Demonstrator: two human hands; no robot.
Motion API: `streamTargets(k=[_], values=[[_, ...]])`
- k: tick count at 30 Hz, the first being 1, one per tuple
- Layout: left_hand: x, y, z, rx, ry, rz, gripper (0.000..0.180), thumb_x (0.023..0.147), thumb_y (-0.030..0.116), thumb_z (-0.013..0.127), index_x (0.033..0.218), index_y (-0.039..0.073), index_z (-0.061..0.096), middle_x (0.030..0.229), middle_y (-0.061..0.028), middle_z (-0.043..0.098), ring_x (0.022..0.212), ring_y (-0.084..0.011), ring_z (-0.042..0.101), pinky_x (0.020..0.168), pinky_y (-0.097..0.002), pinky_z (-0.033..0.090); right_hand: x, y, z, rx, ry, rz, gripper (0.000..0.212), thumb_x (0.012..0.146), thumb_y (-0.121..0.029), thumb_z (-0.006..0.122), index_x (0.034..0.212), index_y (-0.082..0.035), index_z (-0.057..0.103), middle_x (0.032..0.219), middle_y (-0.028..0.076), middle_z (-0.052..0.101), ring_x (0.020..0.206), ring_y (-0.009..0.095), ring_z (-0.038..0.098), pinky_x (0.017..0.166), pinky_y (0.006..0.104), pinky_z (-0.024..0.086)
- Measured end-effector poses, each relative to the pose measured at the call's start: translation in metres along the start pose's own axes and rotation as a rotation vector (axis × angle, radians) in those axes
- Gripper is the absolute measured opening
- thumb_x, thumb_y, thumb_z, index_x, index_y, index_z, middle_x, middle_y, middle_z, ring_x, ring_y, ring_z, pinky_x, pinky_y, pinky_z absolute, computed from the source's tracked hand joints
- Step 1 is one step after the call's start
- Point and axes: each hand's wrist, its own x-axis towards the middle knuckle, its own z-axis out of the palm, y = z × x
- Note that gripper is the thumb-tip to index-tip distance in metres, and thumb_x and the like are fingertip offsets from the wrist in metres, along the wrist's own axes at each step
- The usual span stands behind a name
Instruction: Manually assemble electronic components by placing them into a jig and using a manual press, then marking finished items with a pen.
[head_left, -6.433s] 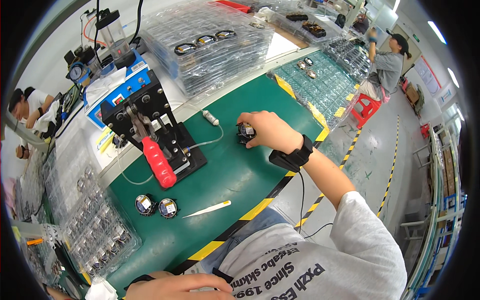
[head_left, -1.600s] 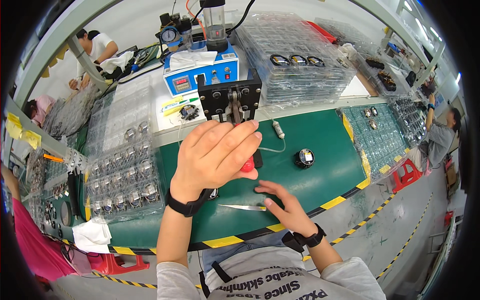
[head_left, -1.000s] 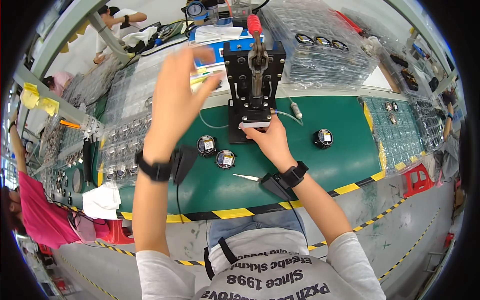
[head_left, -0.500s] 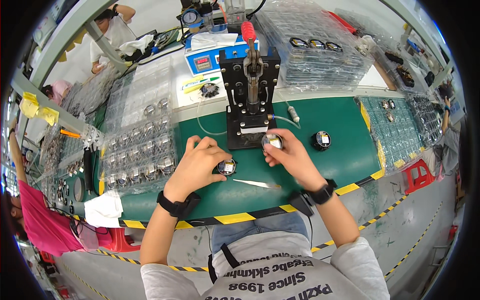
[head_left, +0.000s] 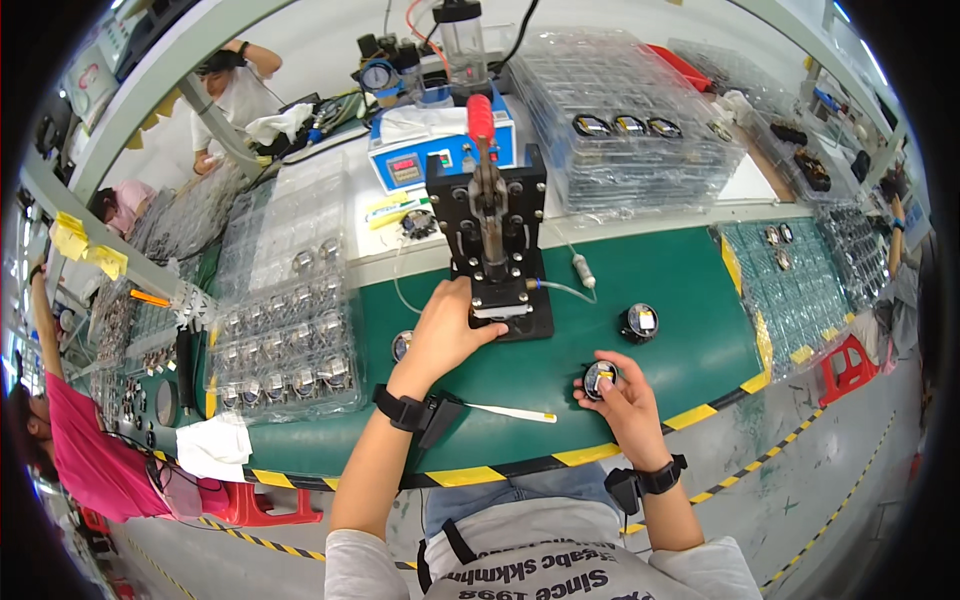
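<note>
My right hand (head_left: 630,412) holds a small round electronic module (head_left: 600,380) with a dark rim between thumb and fingers, above the near edge of the green mat. My left hand (head_left: 447,325) is at the base of a black toggle press (head_left: 492,240) with a red handle. Its thumb points right across the front of the press, under the pressing head; its other fingertips are hidden. A second round module (head_left: 402,346) lies by my left wrist, partly covered. Another module (head_left: 640,320) rests on the mat right of the press. White tweezers (head_left: 512,412) lie between my arms.
Clear trays of modules (head_left: 285,350) stand at the left, beside a white cloth (head_left: 213,447). Behind the press are a blue control box (head_left: 405,170) and stacked clear trays (head_left: 640,165). A thin air tube (head_left: 570,292) runs from the press. Co-workers sit at the left.
My left hand has left the module near it and moved right to the press base. My right hand has drawn back from the press toward me, still holding its module. The view has shifted.
</note>
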Motion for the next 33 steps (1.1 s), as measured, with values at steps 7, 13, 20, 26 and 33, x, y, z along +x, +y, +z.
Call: streamTargets(k=[7,13,20,26,33], values=[[0.000,0.001,-0.001,-0.037,-0.035,-0.009,0.046,0.061,0.026,0.081,0.092,-0.001,0.061,0.090,-0.0151,0.060,0.088,-0.0367,0.053,0.080,-0.0428,0.045,-0.006,0.004,-0.005,-0.020,-0.013,-0.010,0.033,0.096,-0.007,0.047,0.128,-0.005,0.041,0.101,0.016,0.061,0.091,0.022,0.063,0.080,0.0329,0.053],[0.004,0.017,-0.015,0.060,-0.162,-0.152,0.057,0.060,0.031,0.082,0.104,0.003,0.059,0.098,-0.0141,0.062,0.095,-0.0342,0.055,0.082,-0.0415,0.047,-0.006,0.006,-0.005,-0.025,-0.023,-0.014,0.033,0.095,-0.005,0.048,0.127,-0.005,0.042,0.100,0.017,0.062,0.089,0.023,0.063,0.079,0.0324,0.053],[0.004,0.022,-0.015,0.185,-0.190,-0.250,0.062,0.059,0.034,0.082,0.107,0.003,0.058,0.099,-0.0132,0.063,0.096,-0.0326,0.057,0.082,-0.0405,0.048,-0.008,0.007,-0.004,-0.052,-0.014,-0.040,0.031,0.095,-0.005,0.049,0.125,-0.005,0.043,0.101,0.017,0.062,0.087,0.023,0.063,0.078,0.0320,0.053],[-0.006,0.001,0.000,0.072,-0.069,-0.146,0.058,0.060,0.036,0.082,0.103,0.002,0.062,0.095,-0.0122,0.064,0.095,-0.0326,0.058,0.078,-0.0407,0.049,-0.010,0.012,-0.003,-0.021,0.043,-0.142,0.026,0.095,-0.007,0.050,0.120,-0.005,0.046,0.097,0.013,0.061,0.085,0.019,0.061,0.077,0.0298,0.051],[-0.006,0.000,-0.029,0.017,-0.001,-0.062,0.030,0.075,0.022,0.072,0.096,0.003,0.065,0.101,-0.0109,0.062,0.090,-0.0302,0.061,0.074,-0.0398,0.049,-0.014,0.018,-0.003,-0.032,0.100,-0.274,0.023,0.095,-0.009,0.052,0.117,-0.006,0.047,0.092,0.009,0.058,0.081,0.016,0.056,0.075,0.0271,0.047]])
